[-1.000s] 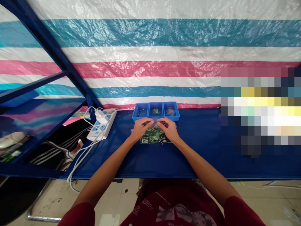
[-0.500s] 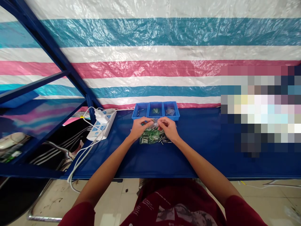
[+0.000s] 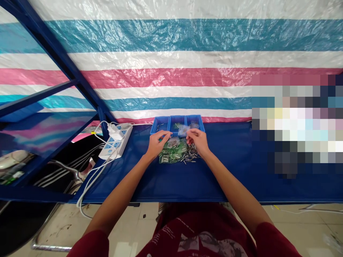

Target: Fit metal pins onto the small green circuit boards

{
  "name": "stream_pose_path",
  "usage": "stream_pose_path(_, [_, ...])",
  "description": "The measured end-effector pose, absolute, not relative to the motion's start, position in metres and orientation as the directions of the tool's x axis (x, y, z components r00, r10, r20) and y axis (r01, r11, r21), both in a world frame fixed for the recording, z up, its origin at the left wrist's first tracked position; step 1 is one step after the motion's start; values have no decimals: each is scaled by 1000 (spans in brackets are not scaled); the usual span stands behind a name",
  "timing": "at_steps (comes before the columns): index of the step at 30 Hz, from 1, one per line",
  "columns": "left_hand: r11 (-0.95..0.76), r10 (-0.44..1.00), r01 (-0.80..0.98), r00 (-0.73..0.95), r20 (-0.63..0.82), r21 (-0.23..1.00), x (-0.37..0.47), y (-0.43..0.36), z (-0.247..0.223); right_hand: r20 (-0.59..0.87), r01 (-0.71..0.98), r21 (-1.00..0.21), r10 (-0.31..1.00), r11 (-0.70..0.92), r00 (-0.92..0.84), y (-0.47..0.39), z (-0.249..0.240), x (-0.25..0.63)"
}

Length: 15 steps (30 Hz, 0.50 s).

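While the right hand (image 3: 197, 141) pinches plastic (image 3: 183, 130), bins (image 3: 169, 124) stand behind; rods (image 3: 190, 157) nearby.

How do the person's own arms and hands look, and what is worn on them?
The sleeves are short and dark red, leaving the forearms bare. The left hand and right hand wear no gloves. The matching shirt has white lettering.

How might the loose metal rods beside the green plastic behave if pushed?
The metal rods would likely scatter, lying loose and crisscrossed. Their slim, seemingly rounded shape suggests they may roll. Shiny and straight, they're probably stiff.
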<state>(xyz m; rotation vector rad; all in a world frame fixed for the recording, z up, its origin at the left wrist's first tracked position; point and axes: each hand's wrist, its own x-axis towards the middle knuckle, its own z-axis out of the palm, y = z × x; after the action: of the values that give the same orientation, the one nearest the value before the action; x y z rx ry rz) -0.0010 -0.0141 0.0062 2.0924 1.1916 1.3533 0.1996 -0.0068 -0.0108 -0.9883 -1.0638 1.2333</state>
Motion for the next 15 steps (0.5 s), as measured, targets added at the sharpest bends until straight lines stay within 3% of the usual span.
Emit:
stream_pose_path(4, [-568,808,460,155,569,682,-1,-13,5,-89,-395,-918,958,27,272,0,-8,206])
stream_pose_path(7, [-572,802,473,155,577,670,-2,-13,4,-99,-304,-953,956,-12,275,-1,-9,209])
stream_pose_path(11, [-584,782,538,174,598,607,-4,-10,2,108,156,-984,980,81,168,-4,-14,209])
stream_pose_path(15, [-605,757,635,272,593,481,-6,-5,-2,253,687,-699,967,199,-23,-10,-15,205])
